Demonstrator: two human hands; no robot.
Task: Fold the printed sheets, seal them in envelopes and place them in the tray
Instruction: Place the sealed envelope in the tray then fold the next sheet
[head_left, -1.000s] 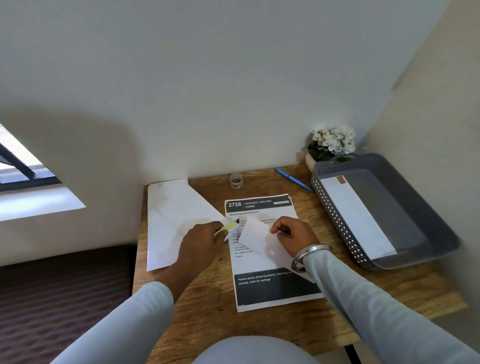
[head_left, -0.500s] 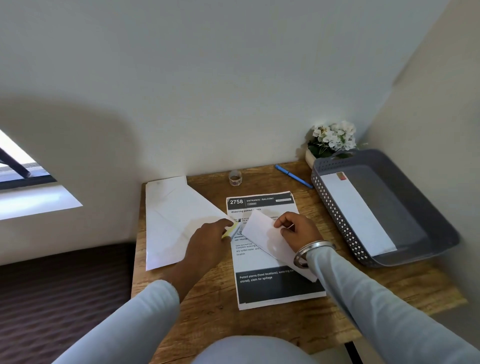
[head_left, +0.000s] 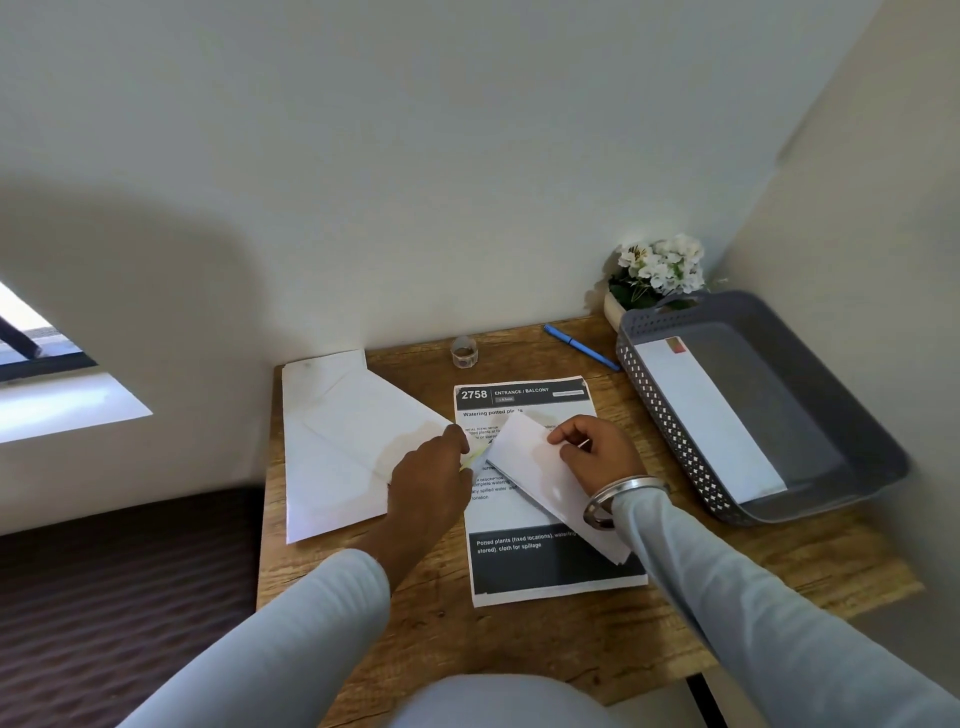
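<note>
Inspector: Envelope (head_left: 540, 473) position, please.

Clerk: Held slantwise over the middle of the printed sheet (head_left: 504, 519), far end toward the sheet's header, near end over its dark lower band. Whether it rests on the sheet or hangs just clear, I cannot tell.

Inspector: Hands?

Clerk: Right hand (head_left: 597, 454) grips the envelope at its far long edge, fingers (head_left: 563, 434) curled over the paper. Left hand (head_left: 431, 478) sits just beside the envelope's left end, fingers curled in a pinch on a pale yellow strip (head_left: 475, 457). The strip points toward the envelope, but where the two meet is too blurred to confirm. A metal bangle (head_left: 618, 496) circles the right wrist.

Inspector: Sheet itself?

Clerk: Flat and unfolded on the wooden counter (head_left: 571, 644), header reading 2758, Entrance / Balcony.

Inspector: Tray?

Clerk: Grey tray (head_left: 670, 431) at the counter's right edge, apart from both hands. A second envelope (head_left: 711, 415), white with a red mark at its far corner, lies flat inside along the left wall.

Inspector: Remaining items?

Clerk: Pile of white paper (head_left: 332, 452) left of the sheet, the left hand overlapping its right corner. Tape roll (head_left: 464, 353) and blue pen (head_left: 582, 347) near the back edge; white flowers (head_left: 660, 267) behind the tray.
</note>
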